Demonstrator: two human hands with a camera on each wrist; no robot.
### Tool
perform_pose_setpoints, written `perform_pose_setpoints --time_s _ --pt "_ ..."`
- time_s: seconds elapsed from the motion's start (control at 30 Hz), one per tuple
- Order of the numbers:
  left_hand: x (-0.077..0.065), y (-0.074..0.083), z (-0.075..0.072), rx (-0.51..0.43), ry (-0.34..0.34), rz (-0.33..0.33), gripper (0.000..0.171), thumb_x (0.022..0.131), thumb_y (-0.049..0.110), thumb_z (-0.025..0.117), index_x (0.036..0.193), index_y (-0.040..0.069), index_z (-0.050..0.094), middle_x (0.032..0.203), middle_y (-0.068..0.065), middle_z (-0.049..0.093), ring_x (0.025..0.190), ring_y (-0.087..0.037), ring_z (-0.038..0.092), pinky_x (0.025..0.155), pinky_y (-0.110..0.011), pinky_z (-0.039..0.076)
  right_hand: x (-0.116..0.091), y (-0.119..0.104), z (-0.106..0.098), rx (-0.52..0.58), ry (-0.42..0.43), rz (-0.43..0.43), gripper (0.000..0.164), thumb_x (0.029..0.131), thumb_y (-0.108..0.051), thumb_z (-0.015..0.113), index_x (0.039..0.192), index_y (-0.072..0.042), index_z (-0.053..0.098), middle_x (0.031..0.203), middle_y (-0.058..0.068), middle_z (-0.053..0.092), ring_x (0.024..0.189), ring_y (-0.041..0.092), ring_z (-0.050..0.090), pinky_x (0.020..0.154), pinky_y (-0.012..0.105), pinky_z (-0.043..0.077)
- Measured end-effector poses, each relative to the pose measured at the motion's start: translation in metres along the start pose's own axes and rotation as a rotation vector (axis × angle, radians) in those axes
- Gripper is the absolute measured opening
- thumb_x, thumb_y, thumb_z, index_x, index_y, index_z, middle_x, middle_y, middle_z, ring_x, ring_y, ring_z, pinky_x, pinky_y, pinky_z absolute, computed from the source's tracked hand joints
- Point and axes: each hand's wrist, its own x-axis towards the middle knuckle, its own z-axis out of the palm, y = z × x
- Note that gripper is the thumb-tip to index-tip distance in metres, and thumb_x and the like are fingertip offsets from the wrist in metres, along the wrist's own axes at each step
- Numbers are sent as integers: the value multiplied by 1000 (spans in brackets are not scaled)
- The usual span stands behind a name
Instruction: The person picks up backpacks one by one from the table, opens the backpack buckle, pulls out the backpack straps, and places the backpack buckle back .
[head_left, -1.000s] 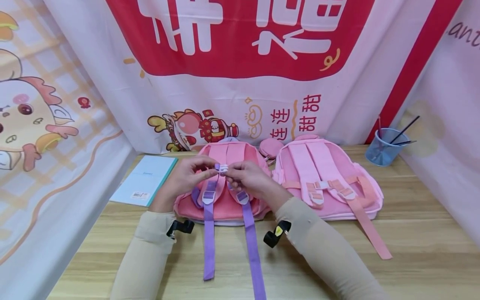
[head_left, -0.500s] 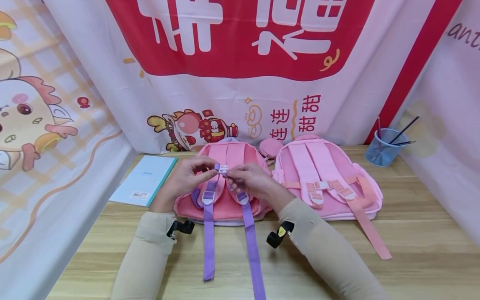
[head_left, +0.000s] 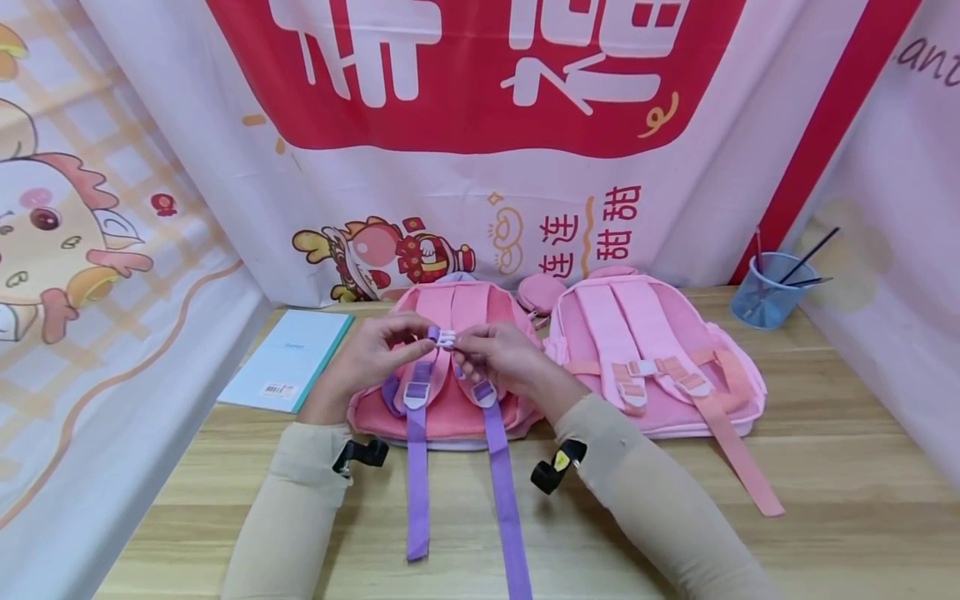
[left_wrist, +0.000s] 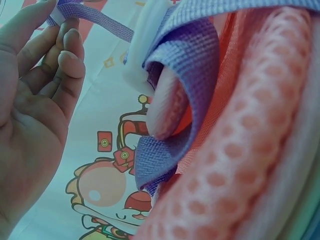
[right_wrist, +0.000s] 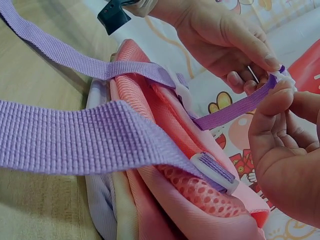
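Observation:
A coral-pink backpack (head_left: 468, 304) lies back side up, its purple strap ends (head_left: 417, 492) trailing toward the front. Above it, both hands meet at a small white plastic buckle (head_left: 446, 338) on thin purple webbing. My left hand (head_left: 375, 348) pinches the webbing side of the buckle between thumb and fingers. From the right, my right hand (head_left: 501, 357) pinches the other side with thumb and index finger. In the right wrist view the buckle (right_wrist: 286, 81) is partly covered by fingertips. White strap adjusters (right_wrist: 216, 172) sit on the shoulder straps; another adjuster (left_wrist: 145, 45) fills part of the left wrist view.
Right of it lies a lighter pink backpack (head_left: 622, 325) with a salmon strap (head_left: 742, 467) hanging forward. A round pink pouch (head_left: 542, 296) sits between the bags. A light blue notebook (head_left: 288, 358) lies left; a blue mesh pen cup (head_left: 772, 296) stands back right. Printed cloth hangs behind.
Both hands keep their pinch on the buckle in nearly the same spot. The right hand and wrist have shifted only slightly, and the head view has tilted a little.

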Motion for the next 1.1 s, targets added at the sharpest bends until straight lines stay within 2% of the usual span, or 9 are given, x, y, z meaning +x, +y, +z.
perform_pose_setpoints --time_s 0.17,0.33,0.43,0.6,0.77,0.93,1.1 --pt "0 -1 0 12 -1 19 20 102 16 77 121 14 78 107 -3 76 94 -22 64 76 -32 56 -1 -1 1 5 -13 -5 25 112 -9 55 124 8 69 78 3 67 63 10 57 59 22 51" --pt "0 -1 0 11 -7 27 19 102 15 76 121 13 78 107 -3 76 94 -22 65 77 -31 57 -1 -1 -1 45 -29 7 28 114 -18 52 114 2 71 78 3 68 63 12 57 58 22 52" --pt "0 -1 1 7 -15 29 20 103 14 75 122 13 78 109 -3 76 96 -21 65 80 -32 58 -2 -2 -1 28 -36 6 29 114 -22 53 111 0 71 79 3 67 63 12 58 59 23 54" --pt "1 -1 1 -15 -31 24 21 103 15 75 124 13 78 111 -4 76 98 -22 65 83 -35 59 -5 -5 1 -55 5 -14 26 112 -18 57 115 2 72 79 3 66 64 13 58 61 24 55" --pt "1 -1 0 -37 -44 7 27 102 17 77 129 15 76 114 -3 76 103 -24 67 86 -34 60 -5 -6 3 -84 54 -28 25 111 -17 57 115 3 73 77 3 64 64 14 56 61 24 54" --pt "2 -9 2 -51 -66 18 29 104 8 71 133 7 73 119 -10 75 101 -21 68 85 -26 59 -4 -6 4 -77 70 -49 22 111 -15 57 107 1 72 73 1 62 60 12 54 58 23 51" --pt "8 -16 7 -76 -68 12 21 107 1 62 125 0 74 113 -13 73 95 -14 66 84 -22 57 -6 -6 5 -70 69 -75 19 109 -13 59 103 0 71 70 0 61 59 10 53 56 22 49"
